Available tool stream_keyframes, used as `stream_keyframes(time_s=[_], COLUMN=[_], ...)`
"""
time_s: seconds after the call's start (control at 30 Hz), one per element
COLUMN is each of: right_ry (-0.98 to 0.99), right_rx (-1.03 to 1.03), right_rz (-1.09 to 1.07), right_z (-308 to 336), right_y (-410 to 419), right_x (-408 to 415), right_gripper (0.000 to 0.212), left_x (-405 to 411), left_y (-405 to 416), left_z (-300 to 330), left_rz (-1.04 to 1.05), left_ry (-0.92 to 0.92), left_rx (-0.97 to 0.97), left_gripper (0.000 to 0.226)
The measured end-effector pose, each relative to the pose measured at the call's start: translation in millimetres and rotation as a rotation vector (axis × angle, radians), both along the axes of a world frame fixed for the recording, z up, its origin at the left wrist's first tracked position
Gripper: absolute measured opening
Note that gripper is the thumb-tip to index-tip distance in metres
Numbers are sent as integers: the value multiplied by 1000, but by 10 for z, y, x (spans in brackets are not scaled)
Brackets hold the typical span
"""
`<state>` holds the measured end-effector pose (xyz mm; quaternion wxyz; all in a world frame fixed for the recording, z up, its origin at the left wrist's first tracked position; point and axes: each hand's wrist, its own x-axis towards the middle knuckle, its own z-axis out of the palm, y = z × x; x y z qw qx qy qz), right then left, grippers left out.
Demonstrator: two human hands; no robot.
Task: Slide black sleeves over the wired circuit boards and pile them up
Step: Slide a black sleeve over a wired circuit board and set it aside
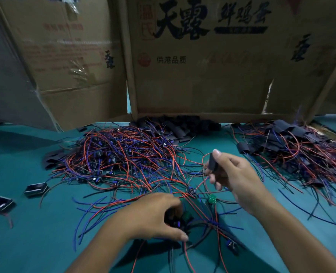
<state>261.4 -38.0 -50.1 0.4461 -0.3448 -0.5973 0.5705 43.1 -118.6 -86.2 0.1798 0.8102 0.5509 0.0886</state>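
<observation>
Fingers of the left hand (155, 215) curl round a wired circuit board (178, 221) near the worktop's (25, 233) front edge. Beyond, the right hand (236, 176) pinches a flat black sleeve (212, 162) aloft.

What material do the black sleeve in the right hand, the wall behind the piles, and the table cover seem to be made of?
Black sleeve: seemingly thin matte plastic or rubber tubing; it looks flattened.
Wall: brown corrugated cardboard, printed, with torn edges and tape.
Table cover: teal, matte, probably a rubber or fabric mat; unclear which.
</observation>
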Motion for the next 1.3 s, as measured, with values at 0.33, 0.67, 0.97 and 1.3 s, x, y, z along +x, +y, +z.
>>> stream_keyframes(time_s=[0.33,0.67,0.97,1.3], right_ry=[311,346,300,230], right_rx=[-149,-118,-127,-128], right_rz=[-115,-170,-176,-189], right_z=[180,168,136,155], right_y=[111,172,238,207], right_x=[218,303,376,344], right_gripper=[46,39,43,39], left_x=[-109,-176,189,197], left_y=[-6,18,57,109], left_z=[240,268,17,30], left_rz=[162,232,118,309], left_ry=[-986,-1260,-465,-622], left_rx=[-97,-9,42,4], left_gripper=[26,25,26,16])
